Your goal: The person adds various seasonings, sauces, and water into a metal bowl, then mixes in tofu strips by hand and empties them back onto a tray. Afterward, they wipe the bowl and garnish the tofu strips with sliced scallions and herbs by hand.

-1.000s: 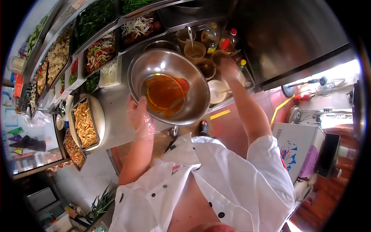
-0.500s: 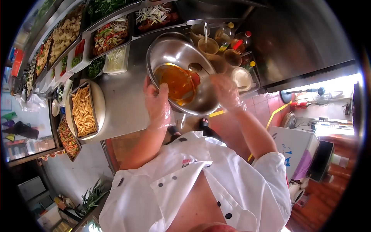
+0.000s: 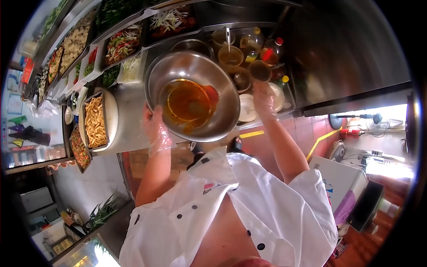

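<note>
- Left hand [image 3: 155,129]: clear-gloved, grasping the near-left rim of the steel bowl [image 3: 187,64], thumb over the edge.
- Right hand [image 3: 265,99]: clear-gloved, fingers partly bent, among the containers right of the bowl. Cannot tell whether it holds anything; fingertips hard to make out.
- Key relation: the brown cup [image 3: 260,71] lies just beyond the right fingertips, roughly in line with the forearm. Right hand is clearly nearer; the bowl separates the left hand from it. Contact with the cup cannot be confirmed.
- Bowl: left of the right hand, directly right of the left hand. Outline looks oval, long axis from far left to near right. Near side overhangs the edge of the table [image 3: 129,120]; whether the base is supported is hidden.
- Reddish-brown liquid [image 3: 182,109] sits inside the bowl, off toward the left hand's side.
- Pale tub [image 3: 246,108]: between the bowl's right rim and the right hand. A second pale container [image 3: 279,98] stands just right of that hand.
- Farther out: ladle-bearing pot [image 3: 230,56] and red-capped bottle [image 3: 272,51], both beyond the bowl's right side.
</note>
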